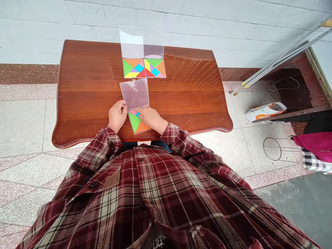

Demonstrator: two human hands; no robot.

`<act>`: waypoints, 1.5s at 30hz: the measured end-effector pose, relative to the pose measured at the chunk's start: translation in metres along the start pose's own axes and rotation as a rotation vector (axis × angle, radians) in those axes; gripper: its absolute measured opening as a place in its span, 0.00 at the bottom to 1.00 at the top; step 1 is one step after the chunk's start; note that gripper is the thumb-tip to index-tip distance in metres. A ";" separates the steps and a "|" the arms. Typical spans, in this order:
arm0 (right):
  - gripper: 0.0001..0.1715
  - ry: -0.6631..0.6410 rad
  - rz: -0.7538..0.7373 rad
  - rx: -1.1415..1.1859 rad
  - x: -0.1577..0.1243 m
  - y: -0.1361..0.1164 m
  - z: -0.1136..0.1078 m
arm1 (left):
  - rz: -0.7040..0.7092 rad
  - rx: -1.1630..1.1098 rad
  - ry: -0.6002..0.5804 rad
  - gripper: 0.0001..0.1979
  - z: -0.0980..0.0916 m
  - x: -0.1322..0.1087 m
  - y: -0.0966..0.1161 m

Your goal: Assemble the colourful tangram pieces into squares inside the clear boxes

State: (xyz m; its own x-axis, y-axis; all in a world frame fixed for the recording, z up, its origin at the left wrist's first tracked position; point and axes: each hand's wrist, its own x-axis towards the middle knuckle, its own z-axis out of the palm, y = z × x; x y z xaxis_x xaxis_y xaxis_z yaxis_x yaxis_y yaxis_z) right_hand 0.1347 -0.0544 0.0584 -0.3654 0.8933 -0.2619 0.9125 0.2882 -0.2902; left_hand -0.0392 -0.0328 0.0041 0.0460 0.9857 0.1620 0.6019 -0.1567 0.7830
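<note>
Two flat plastic cases (144,68) side by side on a wooden table (181,103), all the coloured tiles (134,68) in them seemingly in place, clear lids (131,43) folded back toward the wall. One more case (138,121) at the table's near edge between both hands, its lid (134,93) open, its tiles (135,121) partly hidden, so how complete impossible to tell. Left hand (117,116) half-curled at the case's corner, right hand (151,117) nearly flat, fingertips (137,112) on the tiles, any real grip unclear.
</note>
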 end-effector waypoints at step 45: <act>0.17 0.383 0.218 0.376 -0.050 0.066 0.034 | -0.016 -0.234 0.069 0.06 0.000 0.003 -0.012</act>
State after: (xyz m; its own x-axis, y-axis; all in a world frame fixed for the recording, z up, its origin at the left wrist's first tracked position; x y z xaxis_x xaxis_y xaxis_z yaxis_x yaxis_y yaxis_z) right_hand 0.2072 -0.0921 0.0207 -0.0193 0.9996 -0.0206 0.8055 0.0033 -0.5925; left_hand -0.0461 -0.0284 -0.0046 -0.0214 0.9830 0.1824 0.4011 -0.1587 0.9022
